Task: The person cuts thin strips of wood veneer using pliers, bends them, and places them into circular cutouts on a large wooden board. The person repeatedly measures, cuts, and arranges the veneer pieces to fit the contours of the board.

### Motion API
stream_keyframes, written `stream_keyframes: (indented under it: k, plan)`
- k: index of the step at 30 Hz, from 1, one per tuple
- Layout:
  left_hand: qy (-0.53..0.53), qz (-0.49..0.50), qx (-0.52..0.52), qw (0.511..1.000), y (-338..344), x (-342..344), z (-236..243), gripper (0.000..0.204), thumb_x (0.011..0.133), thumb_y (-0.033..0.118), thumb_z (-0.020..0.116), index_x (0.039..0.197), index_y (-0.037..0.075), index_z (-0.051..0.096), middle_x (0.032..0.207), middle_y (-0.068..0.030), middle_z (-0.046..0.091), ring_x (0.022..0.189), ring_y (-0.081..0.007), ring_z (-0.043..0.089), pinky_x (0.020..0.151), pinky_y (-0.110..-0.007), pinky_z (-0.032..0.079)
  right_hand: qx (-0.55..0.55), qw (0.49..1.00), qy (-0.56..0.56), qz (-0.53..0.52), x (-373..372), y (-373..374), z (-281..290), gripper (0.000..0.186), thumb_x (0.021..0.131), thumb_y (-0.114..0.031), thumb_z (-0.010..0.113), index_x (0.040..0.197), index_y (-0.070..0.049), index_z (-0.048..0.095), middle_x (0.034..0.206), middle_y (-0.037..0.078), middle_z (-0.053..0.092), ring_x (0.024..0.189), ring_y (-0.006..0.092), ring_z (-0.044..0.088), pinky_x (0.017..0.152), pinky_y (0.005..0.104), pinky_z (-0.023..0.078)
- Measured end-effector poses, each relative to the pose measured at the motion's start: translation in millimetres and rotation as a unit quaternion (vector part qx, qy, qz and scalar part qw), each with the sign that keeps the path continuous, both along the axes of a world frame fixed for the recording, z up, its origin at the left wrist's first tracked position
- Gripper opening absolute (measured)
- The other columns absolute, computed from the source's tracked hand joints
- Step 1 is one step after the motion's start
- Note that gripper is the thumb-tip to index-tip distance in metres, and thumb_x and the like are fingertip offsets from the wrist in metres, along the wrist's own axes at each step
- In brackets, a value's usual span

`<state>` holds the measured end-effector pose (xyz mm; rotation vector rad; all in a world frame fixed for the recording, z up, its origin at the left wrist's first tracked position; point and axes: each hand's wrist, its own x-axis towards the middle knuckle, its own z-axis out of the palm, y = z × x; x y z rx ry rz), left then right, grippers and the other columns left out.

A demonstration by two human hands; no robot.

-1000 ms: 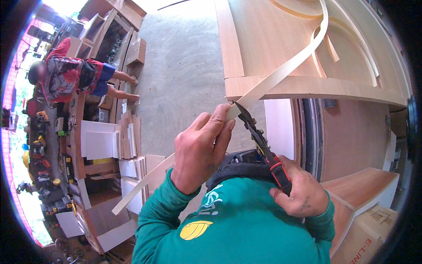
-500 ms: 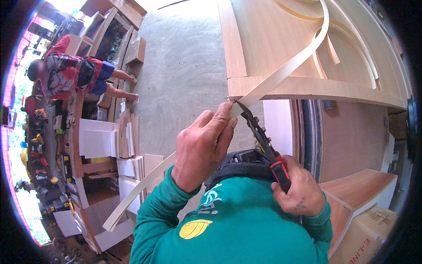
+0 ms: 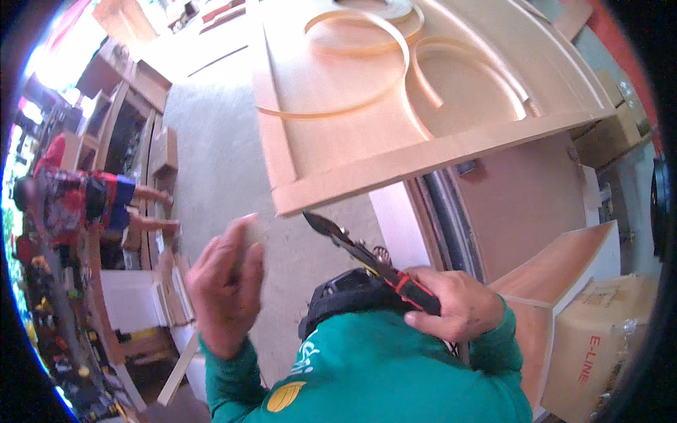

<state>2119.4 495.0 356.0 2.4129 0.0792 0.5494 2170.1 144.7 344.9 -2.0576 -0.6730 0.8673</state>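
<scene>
My right hand (image 3: 458,304) is wrapped around the red and black handles of a pair of snips (image 3: 356,252). Their dark blades point up and left, just below the near corner of a wooden panel (image 3: 303,189), and hold nothing. Off to the left, my left hand (image 3: 226,289), smeared by motion, pinches a pale, thin edging strip (image 3: 178,372). One end shows faintly at the fingertips; the other hangs below the wrist, with the middle hidden behind the hand and sleeve. More edging strip (image 3: 338,113) lies in loose curves on the panel.
A roll of edging (image 3: 377,7) lies at the panel's far edge. To the right are a wooden cabinet (image 3: 557,275) and a cardboard box (image 3: 599,345). On the left, a person (image 3: 84,201) stands by shelves and a cluttered bench. Grey concrete floor (image 3: 211,141) lies between.
The strip from my left hand to the panel is now in two; the panel-side part has sprung back onto the panel. My left hand moved left with its piece; the snips moved slightly left and down.
</scene>
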Motion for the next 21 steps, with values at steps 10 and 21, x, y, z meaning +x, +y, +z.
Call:
stream_keyframes:
  k: [10,21]
  plan:
    - [-0.142,-0.111,0.212,0.96,-27.5,75.6,152.2,0.031,0.104,0.01,0.073,0.132,-0.002,0.072,0.113,-0.0161,0.082,0.099,-0.0308,0.08,0.084,-0.04,0.063,0.298,0.932,0.011,-0.205,26.9,-126.6,38.1,0.09,0.094,-0.033,0.086,0.163,0.009,0.045,0.144,0.023,0.07,0.13,0.0306,0.071,0.115,0.0448,0.052]
    - [-0.383,-0.426,0.414,0.708,-196.6,304.5,246.3,0.022,0.097,0.0,0.067,0.115,0.005,0.079,0.128,-0.0118,0.076,0.124,-0.0326,0.071,0.114,-0.047,0.054,0.402,0.816,-0.098,-0.403,45.0,-198.4,18.7,0.097,0.09,-0.034,0.086,0.164,0.01,0.041,0.141,0.03,0.069,0.127,0.0354,0.072,0.115,0.0503,0.053]
